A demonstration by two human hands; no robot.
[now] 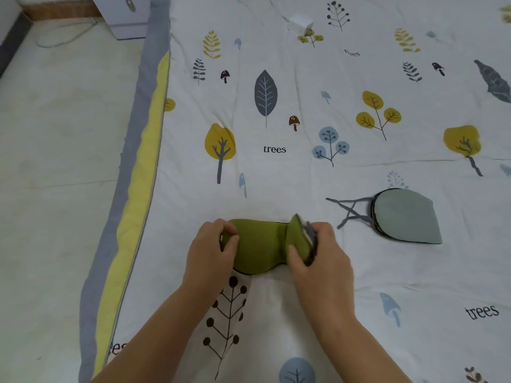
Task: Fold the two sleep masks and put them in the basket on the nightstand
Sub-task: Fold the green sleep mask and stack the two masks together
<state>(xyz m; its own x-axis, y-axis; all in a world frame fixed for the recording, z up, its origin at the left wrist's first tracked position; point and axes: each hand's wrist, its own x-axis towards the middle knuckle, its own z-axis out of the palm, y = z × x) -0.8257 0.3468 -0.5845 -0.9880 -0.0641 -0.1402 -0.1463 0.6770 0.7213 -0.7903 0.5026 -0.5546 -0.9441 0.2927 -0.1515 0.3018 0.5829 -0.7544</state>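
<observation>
The olive-green padded fabric sleep mask [260, 246] lay on the white quilt printed with leaves, trees and mushrooms [276, 167], stretched between the two hands. The left hand [213, 251] was closed on the mask's left end, thumb on top and fingers curled round the edge. The right hand [318, 255] pinched the mask's right end between thumb and fingers; that end stood lifted off the quilt and turned inward toward the left hand, showing a grey underside or strap at its edge, though which of the two I could not tell. The middle of the mask still rested flat on the quilt.

Beyond the right hand, to its right and a little farther from the person, lay the pale grey-green sleep mask with dark piping [406, 217], folded in half into a rounded wedge. Its thin grey straps [349, 210] trailed out toward the right hand, near it but not touching. Far beyond the left hand, off the quilt's grey and yellow border [138, 161], a white cabinet corner [124, 17] stood on the pale floor [55, 134].
</observation>
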